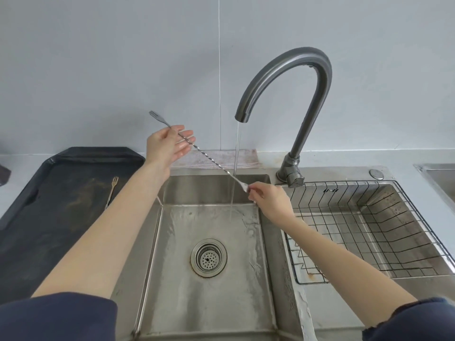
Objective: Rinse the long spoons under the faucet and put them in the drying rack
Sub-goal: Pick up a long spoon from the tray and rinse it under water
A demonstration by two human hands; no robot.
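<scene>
Steel spoon (pixel 209 159) spans sink (pixel 211 190) under faucet (pixel 300 56) stream. L hand (pixel 165 146), fingers straight, props far-left end; R hand (pixel 270 200) pinches near end. 2nd spoon (pixel 111 193) on black tray (pixel 73 217), left. Wire rack (pixel 349 182) right.

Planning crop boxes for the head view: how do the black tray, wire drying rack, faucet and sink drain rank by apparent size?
1-2. black tray and wire drying rack: similar spread, both cut by the frame edge, so unranked.
3. faucet
4. sink drain
</scene>
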